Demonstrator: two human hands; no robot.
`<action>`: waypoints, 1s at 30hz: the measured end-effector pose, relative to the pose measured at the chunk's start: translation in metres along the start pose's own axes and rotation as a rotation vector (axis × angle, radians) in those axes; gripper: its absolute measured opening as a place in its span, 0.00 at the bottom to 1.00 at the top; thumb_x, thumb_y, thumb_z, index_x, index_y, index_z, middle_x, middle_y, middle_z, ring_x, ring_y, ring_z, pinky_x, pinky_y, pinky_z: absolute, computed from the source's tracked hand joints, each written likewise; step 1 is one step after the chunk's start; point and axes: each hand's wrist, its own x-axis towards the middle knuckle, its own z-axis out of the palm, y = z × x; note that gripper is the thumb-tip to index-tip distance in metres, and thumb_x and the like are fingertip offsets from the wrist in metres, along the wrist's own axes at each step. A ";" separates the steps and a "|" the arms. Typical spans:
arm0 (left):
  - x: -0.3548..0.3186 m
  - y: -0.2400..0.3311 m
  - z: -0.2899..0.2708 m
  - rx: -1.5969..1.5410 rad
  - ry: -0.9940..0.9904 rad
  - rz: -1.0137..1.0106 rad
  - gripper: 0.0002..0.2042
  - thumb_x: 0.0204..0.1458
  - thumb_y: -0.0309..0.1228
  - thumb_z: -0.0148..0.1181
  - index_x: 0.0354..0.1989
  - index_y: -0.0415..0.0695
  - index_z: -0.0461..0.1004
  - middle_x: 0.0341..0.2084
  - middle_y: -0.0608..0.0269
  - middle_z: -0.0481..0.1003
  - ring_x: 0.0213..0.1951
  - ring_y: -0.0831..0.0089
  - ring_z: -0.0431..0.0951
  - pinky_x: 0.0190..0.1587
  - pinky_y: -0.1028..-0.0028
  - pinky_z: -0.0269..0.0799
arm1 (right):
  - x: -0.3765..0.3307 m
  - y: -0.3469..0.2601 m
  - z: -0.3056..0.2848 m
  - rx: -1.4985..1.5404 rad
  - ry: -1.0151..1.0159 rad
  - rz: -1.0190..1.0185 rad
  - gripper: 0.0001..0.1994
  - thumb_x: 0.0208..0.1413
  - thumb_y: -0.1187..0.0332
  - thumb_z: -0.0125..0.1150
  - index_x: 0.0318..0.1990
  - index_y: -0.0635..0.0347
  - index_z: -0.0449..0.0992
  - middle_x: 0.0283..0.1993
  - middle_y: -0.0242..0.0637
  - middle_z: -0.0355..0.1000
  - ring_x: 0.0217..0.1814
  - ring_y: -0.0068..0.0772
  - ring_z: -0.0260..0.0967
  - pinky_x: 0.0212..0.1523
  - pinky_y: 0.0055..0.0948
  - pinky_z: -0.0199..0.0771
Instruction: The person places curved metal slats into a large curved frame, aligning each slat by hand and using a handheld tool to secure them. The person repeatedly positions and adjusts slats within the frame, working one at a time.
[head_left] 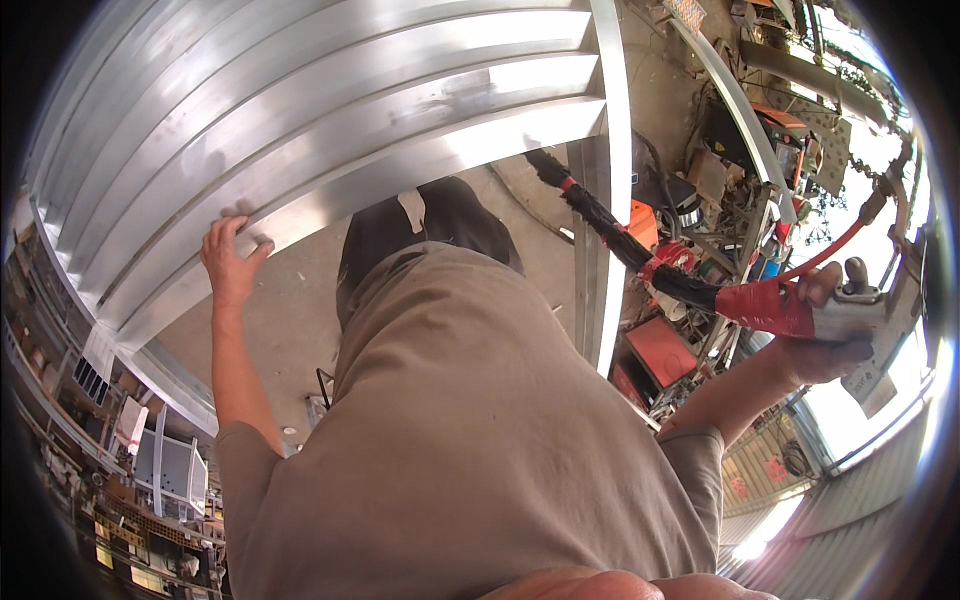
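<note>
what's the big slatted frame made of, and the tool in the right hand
The slatted frame looks like bare metal, probably aluminium or steel: silvery, brushed, with long bright glare streaks. The left hand rests on a slat edge. The tool in the right hand seems to have a grey metal head with dull sheen, its neck wrapped in red tape or rubber, trailing a black sleeved cable.

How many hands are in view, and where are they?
2. The left hand presses against the slatted metal panel at left; the right hand grips a red-taped tool at right. No others show.
</note>
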 end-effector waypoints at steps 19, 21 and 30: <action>-0.001 0.009 -0.003 0.026 0.005 -0.032 0.32 0.39 0.39 0.80 0.56 0.55 0.74 0.54 0.68 0.72 0.60 0.59 0.68 0.65 0.55 0.60 | 0.068 0.050 0.123 -1.067 -0.499 0.688 0.23 0.62 0.58 0.69 0.58 0.63 0.77 0.39 0.35 0.80 0.33 0.24 0.77 0.33 0.25 0.77; -0.001 0.008 -0.002 0.034 0.024 -0.026 0.31 0.39 0.39 0.80 0.55 0.55 0.74 0.55 0.68 0.73 0.60 0.59 0.68 0.65 0.55 0.59 | 0.078 0.066 0.138 -1.178 -0.557 0.711 0.21 0.60 0.57 0.69 0.54 0.64 0.78 0.35 0.35 0.79 0.32 0.23 0.76 0.33 0.26 0.76; -0.002 0.004 0.001 0.007 0.043 -0.004 0.32 0.40 0.39 0.80 0.56 0.53 0.74 0.57 0.64 0.73 0.61 0.57 0.69 0.64 0.53 0.60 | 0.107 0.117 0.176 -1.331 -0.832 0.696 0.18 0.56 0.55 0.62 0.41 0.65 0.79 0.26 0.36 0.76 0.29 0.33 0.76 0.35 0.36 0.75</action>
